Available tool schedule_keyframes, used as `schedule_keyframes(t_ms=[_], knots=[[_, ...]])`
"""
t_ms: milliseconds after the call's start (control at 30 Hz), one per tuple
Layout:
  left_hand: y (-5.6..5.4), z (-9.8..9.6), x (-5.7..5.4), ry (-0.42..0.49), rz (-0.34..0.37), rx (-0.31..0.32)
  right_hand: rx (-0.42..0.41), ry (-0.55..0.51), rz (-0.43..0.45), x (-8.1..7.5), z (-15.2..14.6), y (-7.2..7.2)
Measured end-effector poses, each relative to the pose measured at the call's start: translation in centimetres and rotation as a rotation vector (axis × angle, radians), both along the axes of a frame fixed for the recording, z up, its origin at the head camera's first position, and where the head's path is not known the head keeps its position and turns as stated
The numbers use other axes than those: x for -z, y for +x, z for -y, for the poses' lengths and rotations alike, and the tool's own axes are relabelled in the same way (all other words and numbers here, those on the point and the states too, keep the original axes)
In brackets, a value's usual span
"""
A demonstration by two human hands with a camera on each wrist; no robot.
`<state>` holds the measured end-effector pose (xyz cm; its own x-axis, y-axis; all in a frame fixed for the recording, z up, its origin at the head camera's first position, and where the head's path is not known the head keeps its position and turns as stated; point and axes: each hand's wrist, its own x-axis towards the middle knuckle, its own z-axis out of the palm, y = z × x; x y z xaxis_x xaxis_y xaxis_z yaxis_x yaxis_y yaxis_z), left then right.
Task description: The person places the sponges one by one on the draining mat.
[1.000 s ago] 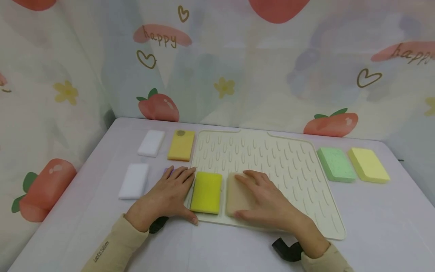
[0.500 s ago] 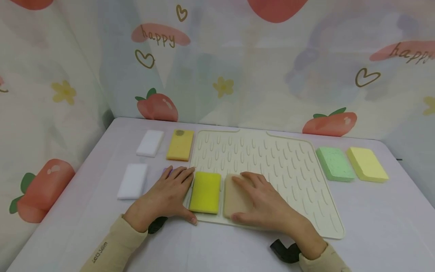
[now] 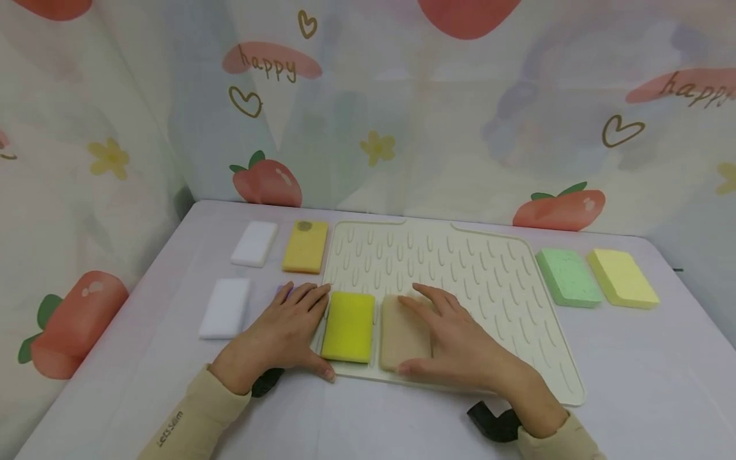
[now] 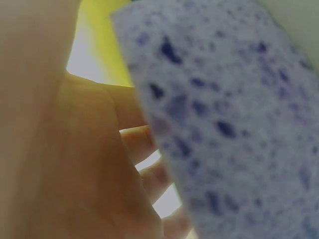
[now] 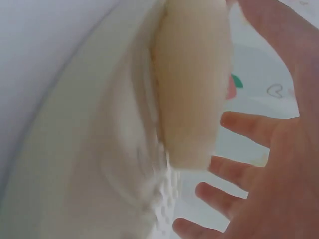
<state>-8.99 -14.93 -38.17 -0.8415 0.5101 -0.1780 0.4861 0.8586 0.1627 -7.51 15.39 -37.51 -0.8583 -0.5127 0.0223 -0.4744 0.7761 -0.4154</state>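
On the near left part of a cream ribbed mat (image 3: pixel 439 262), a bright yellow sponge (image 3: pixel 349 327) and a beige sponge (image 3: pixel 404 335) lie side by side with a narrow gap. My left hand (image 3: pixel 282 332) is spread beside the yellow sponge's left edge, thumb at its near corner. Most of a purple-speckled sponge (image 4: pixel 224 114) is hidden under that hand in the head view. My right hand (image 3: pixel 466 345) hovers over the beige sponge's right side, fingers loosely spread. In the right wrist view its fingers stand apart from the sponge; whether the thumb touches is unclear.
Two white sponges (image 3: pixel 225 308) and an orange-yellow sponge (image 3: pixel 305 246) with a dark spot lie left of the mat. To its right are a green sponge (image 3: pixel 568 278) and a pale yellow sponge (image 3: pixel 623 278). A patterned cloth (image 3: pixel 425 128) hangs behind the table.
The beige sponge shifted slightly left toward the yellow one. My right hand's fingers then spread and drew back, showing more of the sponge. The left hand stayed in place.
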Motion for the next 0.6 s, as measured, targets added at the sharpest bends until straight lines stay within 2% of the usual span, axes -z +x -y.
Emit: schedule_keyframes(t_ms=[300,600], knots=[[0.1,0.0,-0.1,0.002,-0.004,0.002,0.055,-0.014,-0.071,-1.0,-2.8,-0.7],[0.0,0.1,0.2,0.003,-0.016,0.011,0.109,0.02,-0.156,-1.3,-5.5,-1.1]])
